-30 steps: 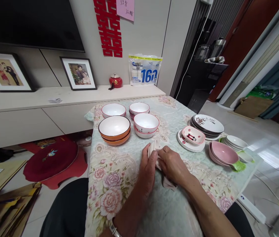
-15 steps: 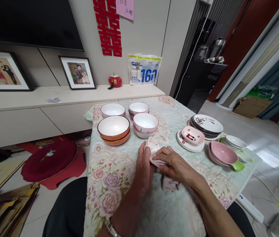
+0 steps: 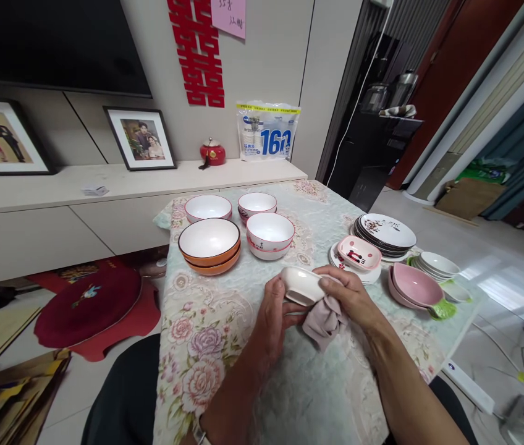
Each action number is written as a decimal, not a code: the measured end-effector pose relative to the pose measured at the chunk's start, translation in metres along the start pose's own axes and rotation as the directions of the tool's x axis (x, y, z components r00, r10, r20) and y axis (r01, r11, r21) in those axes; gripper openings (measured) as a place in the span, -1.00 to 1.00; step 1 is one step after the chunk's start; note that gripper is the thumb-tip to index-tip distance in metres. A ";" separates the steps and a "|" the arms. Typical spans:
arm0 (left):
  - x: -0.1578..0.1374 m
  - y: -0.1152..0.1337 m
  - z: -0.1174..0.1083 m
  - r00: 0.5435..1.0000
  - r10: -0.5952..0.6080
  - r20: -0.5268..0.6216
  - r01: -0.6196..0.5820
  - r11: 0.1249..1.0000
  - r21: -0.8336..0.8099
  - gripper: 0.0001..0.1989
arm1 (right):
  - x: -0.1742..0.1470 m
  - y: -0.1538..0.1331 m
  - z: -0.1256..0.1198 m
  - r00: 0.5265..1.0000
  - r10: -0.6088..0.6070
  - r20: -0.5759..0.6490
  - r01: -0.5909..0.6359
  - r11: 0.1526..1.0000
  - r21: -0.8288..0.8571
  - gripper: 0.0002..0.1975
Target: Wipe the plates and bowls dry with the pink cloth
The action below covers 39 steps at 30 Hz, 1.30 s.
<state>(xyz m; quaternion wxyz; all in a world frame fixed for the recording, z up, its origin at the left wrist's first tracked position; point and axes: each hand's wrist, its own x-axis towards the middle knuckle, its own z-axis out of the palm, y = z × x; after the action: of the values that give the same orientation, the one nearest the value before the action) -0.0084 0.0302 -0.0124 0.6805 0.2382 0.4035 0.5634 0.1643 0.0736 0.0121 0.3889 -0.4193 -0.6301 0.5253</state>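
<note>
Between my two hands, above the table's near middle, a small white dish [image 3: 301, 287] is tilted with its underside and foot toward me. My left hand [image 3: 274, 312] grips its left end, thumb on the rim side and fingers beneath. At its right end, my right hand [image 3: 348, 296] is closed on the dish together with a greyish-pink cloth [image 3: 324, 324], which hangs down below the fingers. Just beyond my right hand, a pink square dish [image 3: 359, 252] with a red-and-black print rests on a few white plates [image 3: 336, 262].
Stacked orange bowls [image 3: 209, 247] and white red-rimmed bowls [image 3: 270, 232] stand on the flowered tablecloth [image 3: 211, 340] at the back left. Toward the right are black-edged plates [image 3: 387, 232], pink leaf-handled bowls [image 3: 417, 287] and small white bowls [image 3: 438, 264]. A red stool [image 3: 95, 309] stands left of the table.
The dish has been turned so its outer underside now faces me. My right hand has shifted to its right end, and the cloth has come up with it. The view has shifted slightly.
</note>
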 end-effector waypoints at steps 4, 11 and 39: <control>0.003 0.000 -0.007 0.987 0.162 0.018 -0.163 0.981 0.103 -0.47 | 0.001 0.005 -0.007 0.989 0.144 -0.025 -0.133 0.958 0.255 -0.59; 0.009 -0.007 -0.009 0.978 0.134 0.160 -0.145 0.988 0.060 -0.65 | 0.012 0.014 0.003 0.953 -0.063 -0.298 0.062 0.998 -0.015 -0.69; 0.007 -0.021 -0.008 0.934 0.315 0.170 -0.332 0.940 0.081 -0.82 | 0.005 -0.007 0.035 0.758 -0.613 -0.222 0.354 0.673 -0.649 -0.88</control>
<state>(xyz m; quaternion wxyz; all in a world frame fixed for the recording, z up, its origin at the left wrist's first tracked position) -0.0031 0.0309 -0.0351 0.5936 0.3807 0.3347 0.6251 0.1289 0.0655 0.0141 0.4993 -0.4312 -0.7470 0.0818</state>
